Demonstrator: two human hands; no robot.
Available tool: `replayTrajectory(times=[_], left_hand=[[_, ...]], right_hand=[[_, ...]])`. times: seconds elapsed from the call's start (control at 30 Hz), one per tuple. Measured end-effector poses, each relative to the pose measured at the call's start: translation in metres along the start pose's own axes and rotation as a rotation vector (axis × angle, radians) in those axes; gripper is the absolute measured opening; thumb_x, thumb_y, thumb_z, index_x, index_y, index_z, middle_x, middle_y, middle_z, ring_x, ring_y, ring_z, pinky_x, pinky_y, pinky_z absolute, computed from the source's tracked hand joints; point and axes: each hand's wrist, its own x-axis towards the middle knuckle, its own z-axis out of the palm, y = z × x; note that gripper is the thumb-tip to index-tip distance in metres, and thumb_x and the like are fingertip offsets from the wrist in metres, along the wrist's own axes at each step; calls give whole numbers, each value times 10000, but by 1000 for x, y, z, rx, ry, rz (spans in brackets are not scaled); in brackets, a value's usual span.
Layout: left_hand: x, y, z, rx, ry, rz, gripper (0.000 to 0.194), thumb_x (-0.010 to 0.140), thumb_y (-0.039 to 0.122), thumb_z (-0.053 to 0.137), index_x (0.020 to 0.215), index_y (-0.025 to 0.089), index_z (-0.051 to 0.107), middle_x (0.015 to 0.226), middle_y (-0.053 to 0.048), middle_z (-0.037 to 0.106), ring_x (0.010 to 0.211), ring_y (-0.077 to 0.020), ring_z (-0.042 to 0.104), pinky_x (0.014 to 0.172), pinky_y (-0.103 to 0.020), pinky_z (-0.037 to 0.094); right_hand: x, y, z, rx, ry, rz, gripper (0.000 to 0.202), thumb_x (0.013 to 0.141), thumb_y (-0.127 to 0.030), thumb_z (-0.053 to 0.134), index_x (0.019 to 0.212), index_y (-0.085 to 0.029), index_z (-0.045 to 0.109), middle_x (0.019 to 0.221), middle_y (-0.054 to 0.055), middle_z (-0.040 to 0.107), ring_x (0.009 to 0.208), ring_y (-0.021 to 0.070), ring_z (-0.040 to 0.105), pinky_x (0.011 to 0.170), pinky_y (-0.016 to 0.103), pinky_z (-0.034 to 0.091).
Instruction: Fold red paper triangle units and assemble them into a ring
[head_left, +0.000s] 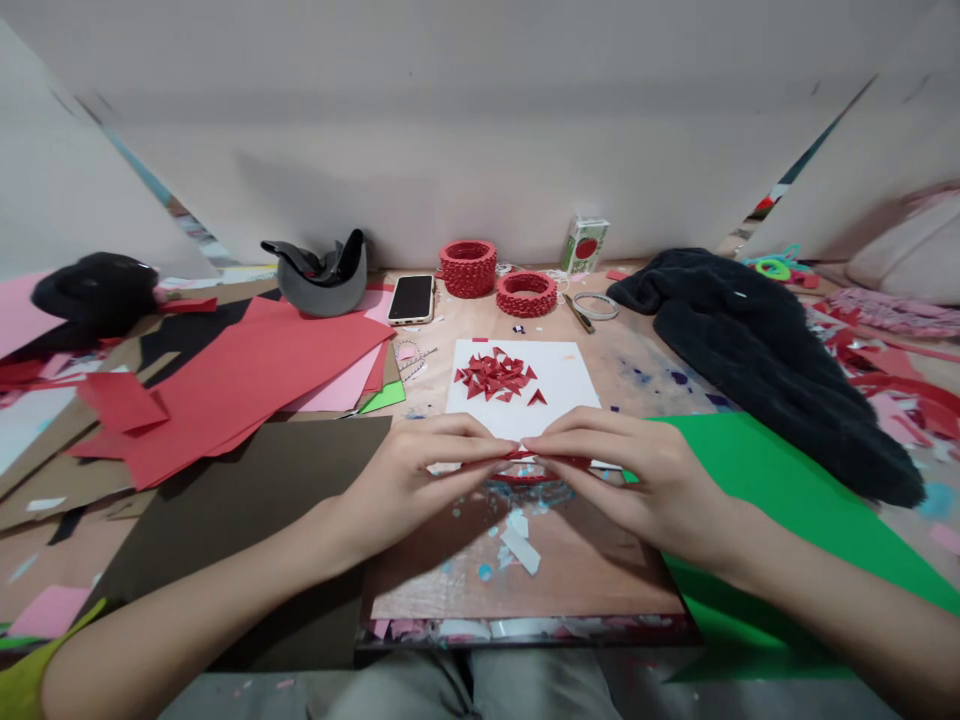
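My left hand [431, 462] and my right hand [630, 462] meet at the fingertips over the near edge of a white sheet [517, 418]. Both are closed in a pinch on a small red paper piece [523, 455], mostly covered by the fingers. Just below the fingertips shows the curved edge of something red [525, 478], largely hidden. Beyond my hands, a pile of small folded red paper triangles [495, 374] lies on the white sheet. One folded triangle [537, 397] sits apart, to the pile's right.
Two red rings of folded paper [468, 270] [526, 295] stand at the back, near a phone [412, 299], a small box [586, 245] and a tape roll [596, 306]. Red paper sheets [255, 370] and a cap [319, 280] lie left; dark cloth [757, 350] and green paper [750, 490] lie right.
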Motion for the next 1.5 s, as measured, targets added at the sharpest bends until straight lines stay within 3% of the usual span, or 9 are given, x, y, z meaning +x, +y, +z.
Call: replayTrajectory(times=[0.23, 0.5, 0.77, 0.9, 1.03, 1.17, 1.3, 1.5], left_hand=[[-1, 1, 1, 7, -6, -14, 283, 871, 107, 593, 1104, 222, 705, 944, -41, 712, 836, -123, 648, 768, -219, 502], [5, 6, 7, 40, 71, -61, 160, 836, 97, 628, 942, 158, 730, 890, -35, 746, 790, -114, 659, 725, -189, 502], [5, 6, 8, 29, 74, -19, 179, 828, 79, 631, 957, 145, 736, 871, -48, 737, 778, -115, 655, 725, -194, 500], [8, 6, 10, -29, 81, -95, 153, 827, 115, 643, 923, 165, 751, 849, -46, 740, 760, -124, 656, 699, -201, 511], [9, -2, 13, -292, 114, -353, 124, 831, 232, 667, 917, 206, 752, 905, -46, 746, 823, -161, 685, 710, -225, 540], [13, -14, 15, -724, 176, -580, 271, 895, 363, 578, 1071, 199, 704, 1025, -95, 730, 898, -221, 697, 788, -326, 562], [15, -21, 18, -1100, 187, -687, 314, 960, 312, 459, 1096, 141, 683, 1119, -144, 688, 994, -237, 664, 876, -370, 536], [15, -28, 23, -1305, 223, -744, 278, 953, 198, 452, 1117, 136, 668, 1063, -126, 681, 1005, -204, 633, 903, -333, 522]], right_hand=[[1, 1, -2, -11, -33, -1, 270, 865, -70, 561, 1068, -203, 679, 956, 56, 705, 868, 150, 665, 771, 246, 549], [1, 2, 1, 9, 27, 77, 158, 856, -89, 596, 982, -152, 667, 901, 51, 725, 790, 125, 670, 719, 220, 527], [0, 1, 2, 20, 29, 28, 131, 845, -68, 601, 936, -130, 673, 861, 58, 728, 786, 131, 679, 723, 219, 520], [2, 4, 2, 32, 22, 61, 140, 855, -96, 598, 948, -149, 688, 876, 52, 737, 788, 134, 680, 720, 228, 525], [4, 14, -4, 93, -19, 277, 169, 867, -201, 604, 1001, -193, 707, 947, 47, 745, 810, 158, 691, 723, 268, 546], [4, 30, -8, 380, 32, 546, 187, 838, -323, 646, 941, -184, 717, 868, 61, 748, 773, 184, 707, 688, 292, 566], [4, 40, -3, 687, 207, 686, 225, 789, -357, 702, 910, -169, 683, 808, 60, 731, 715, 170, 708, 649, 276, 576], [11, 35, 19, 921, 332, 782, 218, 868, -378, 597, 966, -183, 596, 735, -4, 646, 549, 99, 636, 506, 205, 527]])
